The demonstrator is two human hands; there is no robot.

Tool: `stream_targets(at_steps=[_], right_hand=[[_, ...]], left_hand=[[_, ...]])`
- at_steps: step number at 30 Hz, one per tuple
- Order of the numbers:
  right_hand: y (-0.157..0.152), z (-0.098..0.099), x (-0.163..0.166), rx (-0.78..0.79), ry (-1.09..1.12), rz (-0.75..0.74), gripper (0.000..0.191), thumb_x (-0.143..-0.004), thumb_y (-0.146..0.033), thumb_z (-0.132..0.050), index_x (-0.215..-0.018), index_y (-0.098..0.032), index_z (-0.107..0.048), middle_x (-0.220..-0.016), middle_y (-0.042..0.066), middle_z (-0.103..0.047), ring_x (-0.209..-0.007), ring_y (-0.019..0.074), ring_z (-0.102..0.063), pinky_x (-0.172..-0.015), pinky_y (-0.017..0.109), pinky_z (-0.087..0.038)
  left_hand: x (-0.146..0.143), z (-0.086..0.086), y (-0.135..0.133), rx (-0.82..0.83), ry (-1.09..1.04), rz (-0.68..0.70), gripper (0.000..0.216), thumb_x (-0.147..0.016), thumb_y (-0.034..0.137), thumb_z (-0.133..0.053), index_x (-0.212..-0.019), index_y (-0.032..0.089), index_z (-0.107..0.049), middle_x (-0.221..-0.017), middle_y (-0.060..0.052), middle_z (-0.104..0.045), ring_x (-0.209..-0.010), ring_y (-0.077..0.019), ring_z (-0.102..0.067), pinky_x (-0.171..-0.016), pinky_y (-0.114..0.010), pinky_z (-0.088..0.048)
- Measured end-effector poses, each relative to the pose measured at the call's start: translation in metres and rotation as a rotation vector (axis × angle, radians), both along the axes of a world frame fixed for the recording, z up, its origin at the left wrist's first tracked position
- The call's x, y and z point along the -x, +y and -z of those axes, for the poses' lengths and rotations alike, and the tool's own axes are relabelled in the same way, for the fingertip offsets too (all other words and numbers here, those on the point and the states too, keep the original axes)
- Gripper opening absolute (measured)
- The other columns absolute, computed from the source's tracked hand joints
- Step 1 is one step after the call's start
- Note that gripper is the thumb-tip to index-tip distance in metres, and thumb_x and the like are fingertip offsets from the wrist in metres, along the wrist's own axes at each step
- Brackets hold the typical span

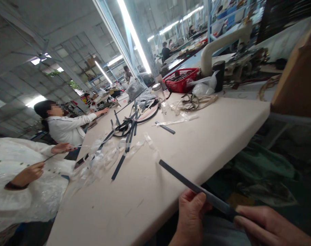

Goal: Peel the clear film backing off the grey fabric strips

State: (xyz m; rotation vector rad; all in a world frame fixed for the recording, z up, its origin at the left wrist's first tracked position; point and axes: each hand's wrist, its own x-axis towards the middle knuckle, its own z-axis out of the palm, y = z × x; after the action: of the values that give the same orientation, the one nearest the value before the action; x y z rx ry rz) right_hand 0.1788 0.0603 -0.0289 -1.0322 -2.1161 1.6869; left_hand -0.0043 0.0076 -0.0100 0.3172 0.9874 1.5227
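Both my hands are pinched on the dark strip [196,188]: left hand [190,218] mid-length, right hand [263,227] at the near end (long axis runs up-left over the surface [222,136]).

Long, flat, dark grey strip [193,186], held slantwise at its near end, its far end reaching over the table [222,123] edge.

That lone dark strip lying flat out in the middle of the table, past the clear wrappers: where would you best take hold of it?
Probably at the near right end of the lone dark strip, coming from the table's right edge. It is thin, narrow and lies flat, so pinch across its width and lift that end. Bare tabletop surrounds it there, whereas its far end lies close to a clear wrapper.
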Motion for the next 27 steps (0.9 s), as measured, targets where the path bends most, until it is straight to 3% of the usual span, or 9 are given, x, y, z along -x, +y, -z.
stream_targets(at_steps=[2, 4, 7, 9, 15, 18, 21, 24, 27], right_hand=[[0.004, -0.011, 0.017, 0.043, 0.047, -0.036, 0.057, -0.091, -0.069, -0.043, -0.074, -0.017, -0.06, -0.061, 0.004, -0.063, -0.049, 0.014, -0.057, -0.043, 0.02, -0.045], [0.007, -0.017, 0.025, 0.05, 0.106, -0.058, 0.055, -0.091, -0.067, -0.044, -0.078, -0.016, -0.06, -0.067, 0.004, -0.064, -0.053, 0.0138, -0.058, -0.047, 0.02, -0.047], [0.003, -0.013, 0.019, 0.1, 0.13, -0.146, 0.054, -0.092, -0.067, -0.044, -0.086, -0.016, -0.064, -0.071, 0.004, -0.065, -0.058, 0.0146, -0.06, -0.051, 0.02, -0.048], [-0.001, -0.006, 0.014, 0.112, 0.122, -0.156, 0.06, -0.091, -0.071, -0.04, -0.084, -0.016, -0.064, -0.068, 0.005, -0.065, -0.058, 0.0153, -0.06, -0.052, 0.02, -0.047], [0.004, -0.016, 0.033, 0.206, 0.214, -0.082, 0.065, -0.086, -0.077, -0.04, -0.087, -0.016, -0.06, -0.063, 0.003, -0.061, -0.052, 0.0153, -0.057, -0.048, 0.022, -0.046], [0.003, -0.016, 0.028, 0.141, 0.183, -0.105, 0.062, -0.088, -0.074, -0.042, -0.086, -0.016, -0.063, -0.072, 0.006, -0.066, -0.061, 0.0175, -0.062, -0.056, 0.024, -0.05], [-0.006, -0.002, 0.017, 0.142, 0.146, -0.125, 0.07, -0.088, -0.079, -0.031, -0.081, -0.017, -0.062, -0.068, 0.007, -0.066, -0.06, 0.0175, -0.062, -0.056, 0.024, -0.047], [-0.009, 0.004, 0.026, 0.195, 0.155, -0.092, 0.073, -0.084, -0.084, -0.028, -0.078, -0.017, -0.057, -0.059, 0.005, -0.062, -0.051, 0.0157, -0.057, -0.049, 0.023, -0.042], [-0.004, -0.007, 0.044, 0.178, 0.221, -0.042, 0.07, -0.084, -0.083, -0.031, -0.08, -0.017, -0.054, -0.059, 0.003, -0.06, -0.048, 0.0152, -0.054, -0.047, 0.023, -0.041]], left_hand=[[-0.002, 0.0, 0.003, -0.014, -0.023, 0.035, 0.018, -0.076, 0.024, -0.079, -0.079, 0.01, -0.068, -0.069, -0.002, -0.063, -0.063, -0.0102, -0.058, -0.062, -0.022, -0.048], [0.004, -0.001, 0.008, -0.008, -0.052, -0.03, 0.021, -0.074, 0.026, -0.081, -0.079, 0.012, -0.067, -0.071, -0.002, -0.064, -0.065, -0.0108, -0.059, -0.064, -0.023, -0.05], [0.018, -0.004, 0.016, 0.024, -0.051, -0.179, 0.031, -0.065, 0.029, -0.088, -0.08, 0.013, -0.067, -0.074, -0.003, -0.067, -0.068, -0.0122, -0.063, -0.066, -0.023, -0.052], [0.02, -0.005, 0.018, 0.043, -0.041, -0.205, 0.035, -0.06, 0.031, -0.091, -0.079, 0.013, -0.067, -0.073, -0.003, -0.068, -0.069, -0.0135, -0.064, -0.065, -0.024, -0.054], [0.007, -0.005, 0.012, -0.013, -0.014, 0.002, 0.028, -0.071, 0.031, -0.083, -0.08, 0.01, -0.067, -0.071, -0.003, -0.066, -0.06, -0.0107, -0.059, -0.056, -0.021, -0.049], [0.019, -0.008, 0.016, 0.004, -0.021, -0.157, 0.034, -0.063, 0.03, -0.089, -0.081, 0.013, -0.067, -0.074, -0.003, -0.068, -0.066, -0.0119, -0.063, -0.063, -0.022, -0.052], [0.032, -0.011, 0.019, 0.07, -0.034, -0.292, 0.045, -0.049, 0.029, -0.096, -0.08, 0.014, -0.067, -0.077, -0.004, -0.071, -0.074, -0.0149, -0.067, -0.067, -0.023, -0.054], [0.026, -0.008, 0.014, 0.07, -0.041, -0.186, 0.041, -0.054, 0.03, -0.094, -0.08, 0.013, -0.067, -0.075, -0.004, -0.07, -0.069, -0.014, -0.066, -0.065, -0.023, -0.054], [0.014, -0.007, 0.008, 0.044, -0.041, -0.068, 0.033, -0.065, 0.031, -0.088, -0.081, 0.011, -0.067, -0.073, -0.005, -0.069, -0.065, -0.0127, -0.064, -0.065, -0.024, -0.053]])
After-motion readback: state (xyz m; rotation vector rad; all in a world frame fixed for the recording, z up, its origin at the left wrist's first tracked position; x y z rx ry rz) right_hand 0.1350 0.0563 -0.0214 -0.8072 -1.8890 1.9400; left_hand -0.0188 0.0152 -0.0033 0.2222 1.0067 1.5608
